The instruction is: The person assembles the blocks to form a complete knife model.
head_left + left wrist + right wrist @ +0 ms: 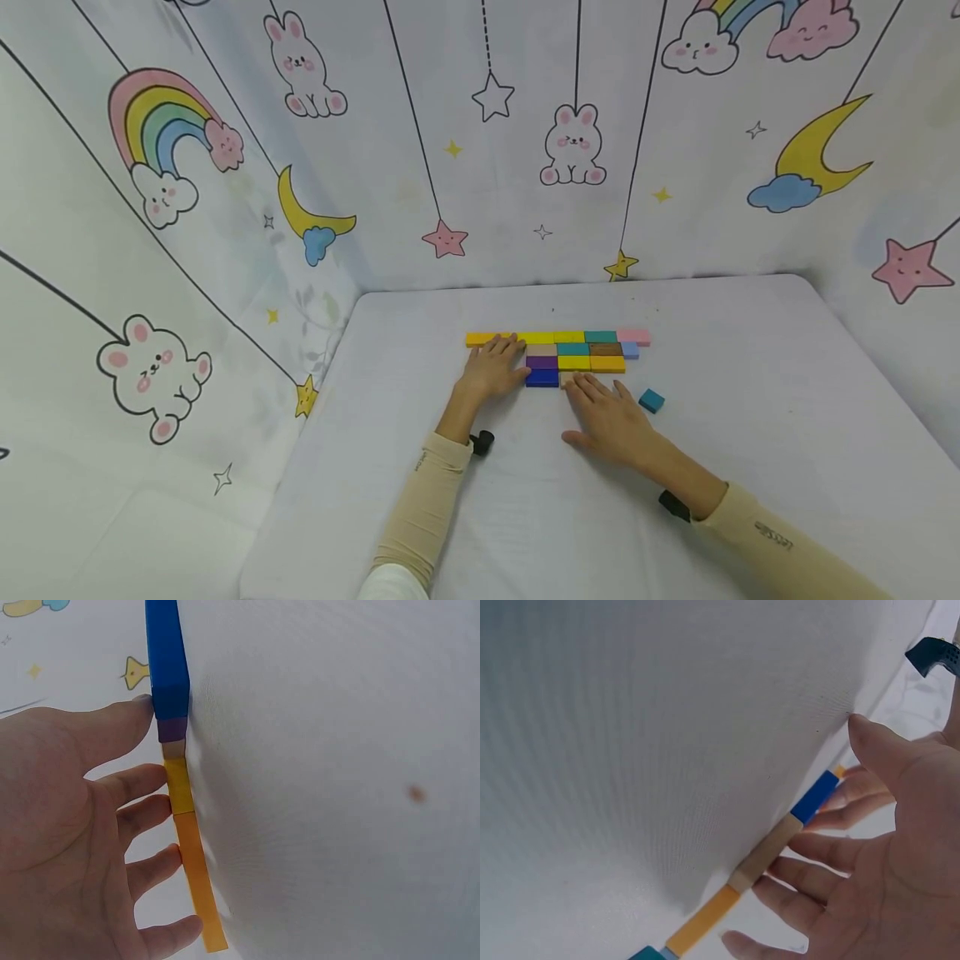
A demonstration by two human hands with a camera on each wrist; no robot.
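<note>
Flat coloured blocks lie in several rows side by side on the white table. My left hand is at the rows' left side, fingertips touching the yellow block and the orange block. Its thumb tip meets the dark blue block in the left wrist view. My right hand has its fingers stretched out, with fingertips on the light wood block beside the dark blue one. The right thumb stands apart, toward the table. Right fingers partly hide the wood block in the head view.
A loose teal block lies right of the rows, close to the right hand. At the far row's right end is a pink block, with a light blue block in front. Patterned cloth hangs behind the table.
</note>
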